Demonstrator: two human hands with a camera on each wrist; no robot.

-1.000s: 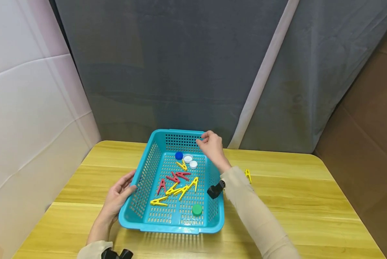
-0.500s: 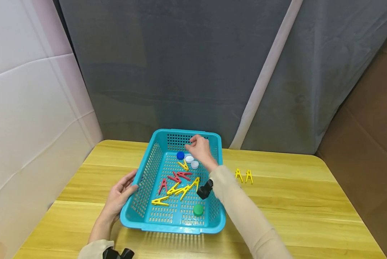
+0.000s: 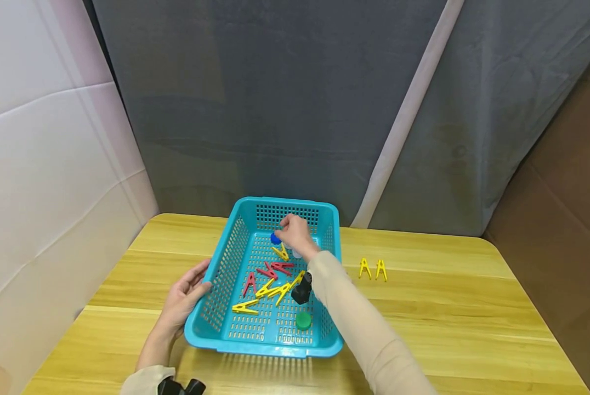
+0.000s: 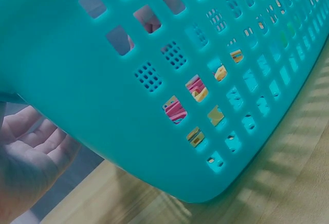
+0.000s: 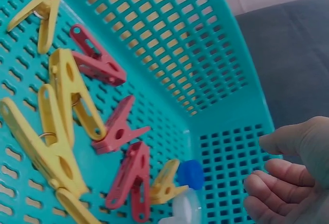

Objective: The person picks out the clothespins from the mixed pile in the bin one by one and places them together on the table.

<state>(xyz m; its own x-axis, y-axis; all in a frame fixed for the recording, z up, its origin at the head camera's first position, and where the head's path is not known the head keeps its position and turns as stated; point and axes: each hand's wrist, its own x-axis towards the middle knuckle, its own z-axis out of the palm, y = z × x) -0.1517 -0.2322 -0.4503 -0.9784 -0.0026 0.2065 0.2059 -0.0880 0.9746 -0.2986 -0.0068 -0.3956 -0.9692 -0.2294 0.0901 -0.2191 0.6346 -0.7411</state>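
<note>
My left hand (image 3: 181, 299) grips the left side of a turquoise plastic basket (image 3: 261, 349), thumb over the rim; the left wrist view shows curled fingers (image 4: 51, 144) at the basket's edge. Inside the far end of the basket hangs my right hand (image 3: 297, 235), over the bottle caps. In the right wrist view its thumb and fingers are apart with nothing between them. Near it lie a blue cap (image 5: 190, 174), white caps (image 5: 186, 207) partly hidden, and a yellow clothespin (image 3: 281, 253). Red clothespins (image 3: 249, 283) and several yellow clothespins (image 3: 245, 307) lie nearer, with a green cap (image 3: 303, 320) at front right.
Two yellow clothespins (image 3: 365, 268) stand side by side on the wooden table (image 3: 453, 318), right of the basket. A grey curtain (image 3: 275, 109) hangs behind the table's far edge. White cloth (image 3: 43, 164) is at the left, brown cloth (image 3: 561, 181) at the right.
My right hand has moved left and down from above the basket's right rim to over the caps. A second yellow clothespin on the table has come into sight beside the arm. The left hand keeps its grip.
</note>
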